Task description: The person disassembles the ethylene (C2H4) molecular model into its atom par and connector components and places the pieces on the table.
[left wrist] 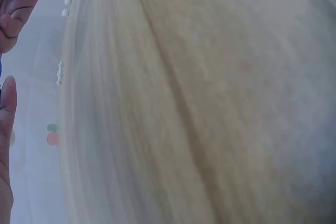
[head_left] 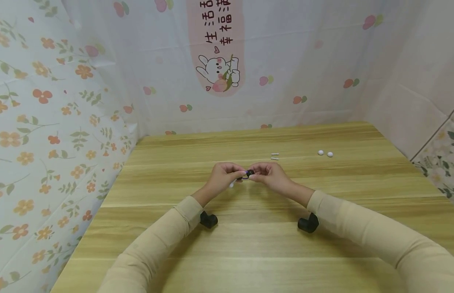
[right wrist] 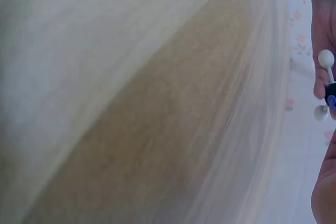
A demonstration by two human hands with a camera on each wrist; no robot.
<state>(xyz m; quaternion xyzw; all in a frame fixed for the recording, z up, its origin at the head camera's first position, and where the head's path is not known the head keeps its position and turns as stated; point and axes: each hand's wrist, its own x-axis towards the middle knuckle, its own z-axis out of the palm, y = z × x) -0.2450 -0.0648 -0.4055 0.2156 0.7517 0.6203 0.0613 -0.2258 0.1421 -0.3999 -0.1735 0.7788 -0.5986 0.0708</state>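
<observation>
"Location of the black piece?"

"Black piece [head_left: 250,173]: held between the two hands, over the table [head_left: 227,252]. Clearance beneath it cannot be determined."

"State of the left hand?"

"Left hand [head_left: 222,178]: at the left side of the piece, thumb and forefinger pinching it. The other fingers are largely hidden."

"Right hand?"

"Right hand [head_left: 273,177]: at the right side of the piece, thumb and fingertips pinching it. Exactly which part each hand grips cannot be told."

"Fittings on the piece?"

"One white knob [right wrist: 326,59] on a thin stem, a second white knob [right wrist: 321,113] at the opposite side, and a blue part [right wrist: 331,100] against the black. The right wrist view cuts the piece off at its edge."

"Loose items?"

"Beyond the piece, slightly to its right: two white rods [head_left: 274,156], lying side by side, apart. Farther right of the piece: two white balls [head_left: 325,154], close together."

"Nearer the person than the piece?"

"Two black fixtures [head_left: 209,220], one by each sleeve [head_left: 164,232] cuff."

"Background?"

"Beyond the piece, a printed curtain [head_left: 285,49] with a rabbit figure [head_left: 217,71]."
</observation>
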